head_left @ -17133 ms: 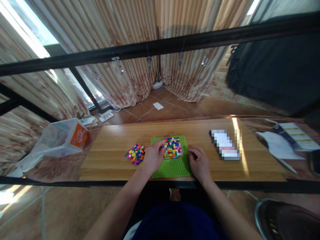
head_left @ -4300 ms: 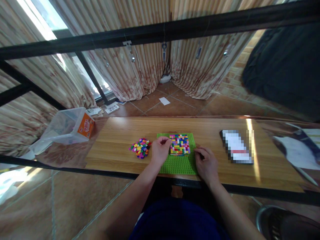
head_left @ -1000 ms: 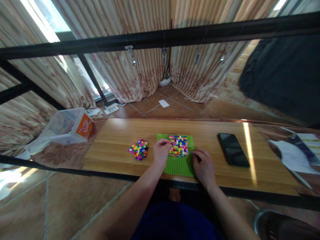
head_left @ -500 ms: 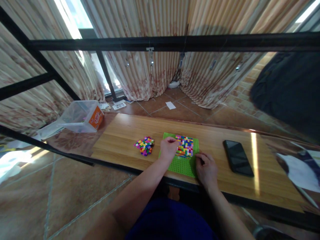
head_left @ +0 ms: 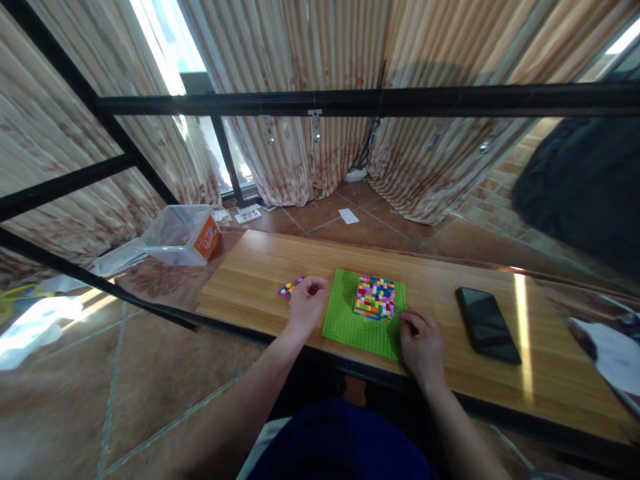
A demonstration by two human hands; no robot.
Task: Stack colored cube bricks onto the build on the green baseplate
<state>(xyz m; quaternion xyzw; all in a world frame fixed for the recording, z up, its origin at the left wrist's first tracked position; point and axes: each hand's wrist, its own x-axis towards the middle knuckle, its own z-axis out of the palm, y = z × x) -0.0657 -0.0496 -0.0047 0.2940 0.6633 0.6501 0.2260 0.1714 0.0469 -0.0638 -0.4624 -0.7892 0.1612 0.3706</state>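
A green baseplate (head_left: 347, 323) lies on the wooden tabletop (head_left: 430, 280) in front of me. On its far right part sits a flat block of small multi-coloured bricks (head_left: 375, 297). My left hand (head_left: 306, 305) is left of the plate, its fingers curled together over a small pile of loose coloured bricks (head_left: 287, 289), most of which it hides. Whether a brick is between the fingers does not show. My right hand (head_left: 423, 340) rests at the plate's near right corner, fingers bent against its edge.
A black phone (head_left: 487, 325) lies on the table to the right. White papers (head_left: 613, 350) are at the far right. A clear plastic box with an orange label (head_left: 183, 233) sits beyond the table's left end. A black metal bar (head_left: 350, 103) crosses above.
My left hand has left the brick block and moved left to the loose pile. The right hand stays at the plate's corner. The camera has turned left.
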